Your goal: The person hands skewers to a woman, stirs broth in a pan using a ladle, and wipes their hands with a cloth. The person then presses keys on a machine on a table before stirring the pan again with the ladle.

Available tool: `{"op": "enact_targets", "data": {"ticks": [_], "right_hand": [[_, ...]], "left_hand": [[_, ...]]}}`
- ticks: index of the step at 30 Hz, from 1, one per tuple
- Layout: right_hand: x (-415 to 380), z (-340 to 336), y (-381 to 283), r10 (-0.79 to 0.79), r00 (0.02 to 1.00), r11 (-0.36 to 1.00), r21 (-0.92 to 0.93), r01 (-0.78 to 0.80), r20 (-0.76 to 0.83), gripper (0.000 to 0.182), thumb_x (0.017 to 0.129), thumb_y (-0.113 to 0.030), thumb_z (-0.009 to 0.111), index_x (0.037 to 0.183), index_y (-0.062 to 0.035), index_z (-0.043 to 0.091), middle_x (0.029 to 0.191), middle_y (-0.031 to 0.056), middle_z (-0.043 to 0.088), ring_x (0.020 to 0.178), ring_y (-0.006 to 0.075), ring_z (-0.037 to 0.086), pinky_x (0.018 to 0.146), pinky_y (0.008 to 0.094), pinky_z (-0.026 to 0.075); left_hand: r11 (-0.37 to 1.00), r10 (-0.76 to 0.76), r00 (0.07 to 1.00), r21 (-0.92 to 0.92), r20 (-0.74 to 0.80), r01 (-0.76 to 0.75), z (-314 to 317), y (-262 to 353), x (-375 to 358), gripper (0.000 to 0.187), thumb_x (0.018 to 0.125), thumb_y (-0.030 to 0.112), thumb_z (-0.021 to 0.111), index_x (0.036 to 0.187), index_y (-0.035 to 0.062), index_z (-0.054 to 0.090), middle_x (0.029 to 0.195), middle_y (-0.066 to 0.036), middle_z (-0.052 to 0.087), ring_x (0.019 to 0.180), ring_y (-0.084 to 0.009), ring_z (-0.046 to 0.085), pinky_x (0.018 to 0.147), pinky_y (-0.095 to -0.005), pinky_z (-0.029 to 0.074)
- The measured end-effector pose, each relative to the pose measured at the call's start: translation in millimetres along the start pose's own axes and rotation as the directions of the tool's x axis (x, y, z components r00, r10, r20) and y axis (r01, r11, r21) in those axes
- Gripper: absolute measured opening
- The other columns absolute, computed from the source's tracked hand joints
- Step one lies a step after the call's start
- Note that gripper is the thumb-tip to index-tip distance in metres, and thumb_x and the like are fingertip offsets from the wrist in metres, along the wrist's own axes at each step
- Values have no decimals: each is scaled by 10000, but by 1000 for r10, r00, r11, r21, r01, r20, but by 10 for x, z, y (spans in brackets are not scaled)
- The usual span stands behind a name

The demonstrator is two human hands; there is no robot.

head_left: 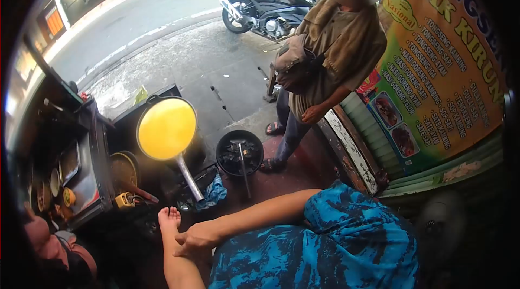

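Note:
My left forearm [176, 254] reaches up from the bottom edge. My left hand [169, 217] is at its end, fingers loosely bent and nothing visible in them. Across that forearm lies my right hand [199, 236], its fingers wrapped round it. Just beyond both hands is a round pan [189, 178] with a long metal handle, filled with something bright yellow [167, 128]. To its right a black pan [219, 167] on the floor contains dark lumps that look like charcoal, and a metal rod [242, 172] lies across it. A blue cloth [215, 192] is near the yellow pan's handle.
A person [346, 56] stands ahead on the right beside a menu banner [439, 72]. A parked motorcycle [271, 7] is by the road. At left is a cart [89, 180] with bowls and a tray, and a yellow block-like object [125, 200] by its edge.

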State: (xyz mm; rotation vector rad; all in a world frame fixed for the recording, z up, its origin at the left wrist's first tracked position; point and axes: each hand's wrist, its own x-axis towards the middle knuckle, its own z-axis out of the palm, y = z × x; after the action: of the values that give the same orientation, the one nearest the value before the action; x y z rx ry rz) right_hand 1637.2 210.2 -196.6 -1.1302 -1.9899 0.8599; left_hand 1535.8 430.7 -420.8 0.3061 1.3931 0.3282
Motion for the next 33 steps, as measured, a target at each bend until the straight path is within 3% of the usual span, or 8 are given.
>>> {"op": "enact_targets", "data": {"ticks": [7,9,12,19,22,25,27,33], "right_hand": [[7,180,118,-113,988,988,93,122,-101,363,864,-201,521,1212,-100,541,959,177,495,906,349,553,727,406,443],[14,151,7,-1,991,961,273,38,-135,281,846,-211,550,1093,-86,603,970,173,519,920,336,555,733,409,442],[54,243,130,-124,963,983,105,153,-239,237,831,-246,556,964,-70,643,984,165,531,929,325,556,740,401,440],[89,248,198,-95,980,978,169,125,-176,174,798,-177,556,866,-65,670,963,161,530,902,323,552,738,387,435],[134,292,213,-18,993,977,208,42,-117,174,775,-162,564,842,-30,657,946,157,529,881,325,548,745,389,429],[197,498,325,281,940,944,230,-235,-192,205,760,-177,555,795,11,628,931,158,529,872,330,541,752,385,421],[200,481,320,85,988,994,78,-75,-128,196,728,-160,573,777,28,594,913,166,526,867,333,534,760,381,416],[66,445,386,31,986,980,198,2,-164,154,749,-109,557,830,22,556,894,168,525,866,333,533,775,377,421]], "left_hand": [[1000,6,1000,2,6,-6,-28,-50,-53,126,812,182,529,926,129,522,834,-19,586,784,-163,580,736,-339,462],[1000,28,998,9,53,-29,-70,-63,-28,198,816,196,540,997,120,514,885,-21,576,819,-159,571,758,-334,459],[1000,23,996,16,82,-25,-69,-84,-150,197,817,195,537,997,120,511,901,-23,573,831,-160,570,764,-331,459],[999,-3,1000,39,18,3,-35,-250,-244,202,818,198,545,998,109,524,915,-43,583,835,-174,585,741,-337,475],[998,-9,1000,59,-11,9,-121,-346,-99,206,818,200,547,1000,105,526,915,-46,585,830,-179,588,731,-338,478],[994,0,999,105,-37,4,-131,-425,-89,210,819,202,548,1001,101,528,915,-48,588,825,-183,591,722,-340,481],[990,12,999,139,-46,-5,-122,-463,-90,212,820,204,550,1002,98,530,916,-50,590,821,-186,594,715,-341,483],[961,58,997,275,-51,-41,-95,-546,-40,220,821,209,554,1005,89,534,916,-55,595,811,-195,600,696,-343,488]]}}
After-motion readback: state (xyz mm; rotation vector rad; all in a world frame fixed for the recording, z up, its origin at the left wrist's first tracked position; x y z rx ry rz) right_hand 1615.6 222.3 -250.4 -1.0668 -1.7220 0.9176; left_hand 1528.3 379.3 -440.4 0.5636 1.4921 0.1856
